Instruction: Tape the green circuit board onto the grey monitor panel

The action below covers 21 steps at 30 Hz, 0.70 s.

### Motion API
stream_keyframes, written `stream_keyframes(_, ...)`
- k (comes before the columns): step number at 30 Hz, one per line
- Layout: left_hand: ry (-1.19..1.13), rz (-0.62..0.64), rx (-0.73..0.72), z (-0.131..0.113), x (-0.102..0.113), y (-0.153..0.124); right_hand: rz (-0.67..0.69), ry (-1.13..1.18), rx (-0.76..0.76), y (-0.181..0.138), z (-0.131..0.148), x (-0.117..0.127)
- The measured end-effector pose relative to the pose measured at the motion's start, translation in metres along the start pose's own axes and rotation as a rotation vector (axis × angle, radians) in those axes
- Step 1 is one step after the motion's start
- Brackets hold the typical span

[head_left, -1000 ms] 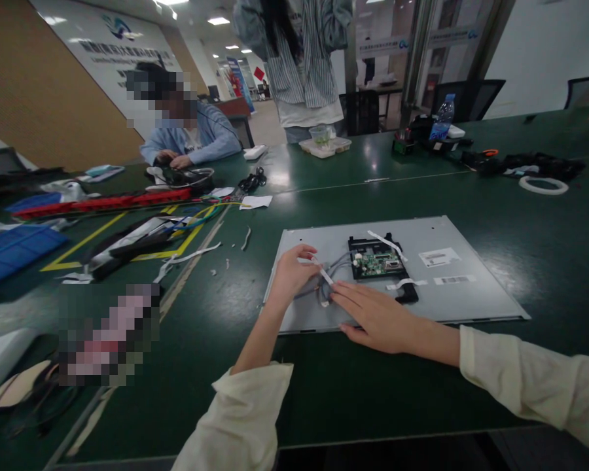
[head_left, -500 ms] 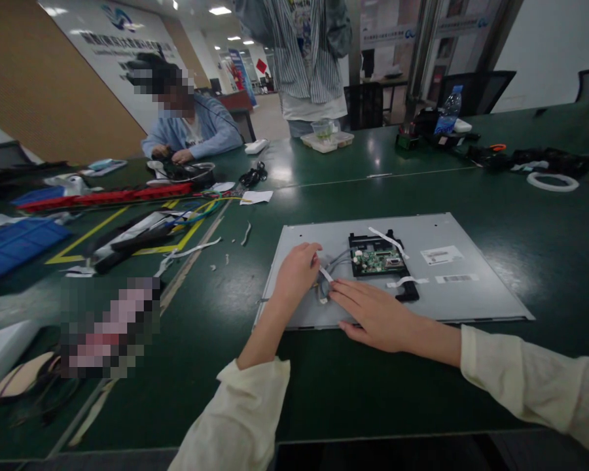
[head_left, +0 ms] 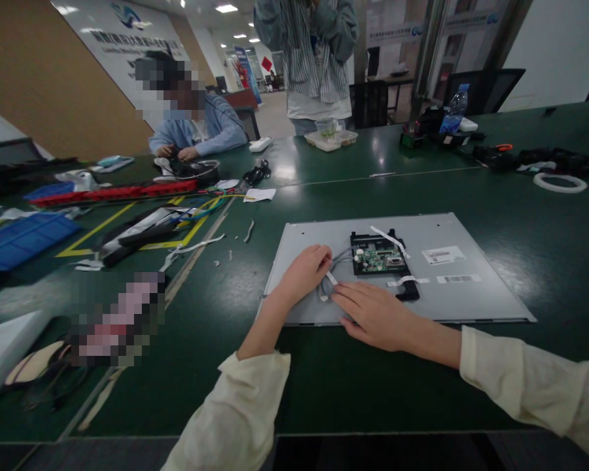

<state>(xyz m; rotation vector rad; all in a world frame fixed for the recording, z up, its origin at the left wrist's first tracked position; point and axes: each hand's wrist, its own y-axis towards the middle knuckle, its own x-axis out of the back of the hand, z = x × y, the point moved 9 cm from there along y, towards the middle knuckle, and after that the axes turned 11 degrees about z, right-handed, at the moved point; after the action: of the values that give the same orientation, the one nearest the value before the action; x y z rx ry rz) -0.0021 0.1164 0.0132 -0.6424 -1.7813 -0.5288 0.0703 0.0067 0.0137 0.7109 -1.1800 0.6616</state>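
Observation:
A flat grey display panel (head_left: 451, 301) lies on the table, with a green circuit board (head_left: 380, 260) in a black plastic frame (head_left: 412, 289) on it. Grey cables (head_left: 342, 256) run left from the board. My left hand (head_left: 305, 271) is closed in a pinch on the upper end of a short strip of white tape (head_left: 330, 278) over these cables. At the tape's lower end rest the fingertips of my right hand (head_left: 380, 318). Its fingers are stretched out over the panel, the thumb apart. Part of the cables is hidden behind my left hand.
More white tape (head_left: 406, 281) crosses the black frame. Left on the table are a blue basket (head_left: 29, 239), a black-and-white device (head_left: 132, 232) and tape scraps. A tape roll (head_left: 559, 183) and a bottle (head_left: 455, 111) stand right. One person sits, another stands across the table.
My left hand has shifted slightly to the right, keeping its pinch on the tape. My right hand has hardly moved. The standing person's arms are now raised in front of the chest.

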Motion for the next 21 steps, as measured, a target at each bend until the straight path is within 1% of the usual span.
stream_keyframes(6,-0.089,-0.012,0.052,0.014,-0.003,0.0,0.022,-0.087,0.011,-0.001,0.008,-0.003)
stream_keyframes(12,-0.174,0.01,-0.024,0.014,-0.002,-0.003,0.018,-0.152,0.032,-0.001,0.013,-0.004)
stream_keyframes(18,-0.159,0.029,-0.034,0.015,-0.003,-0.003,0.018,-0.222,0.023,-0.004,0.017,-0.006)
stream_keyframes(21,-0.163,0.036,-0.042,0.014,-0.003,-0.003,0.034,-0.191,0.046,-0.012,0.019,0.0)
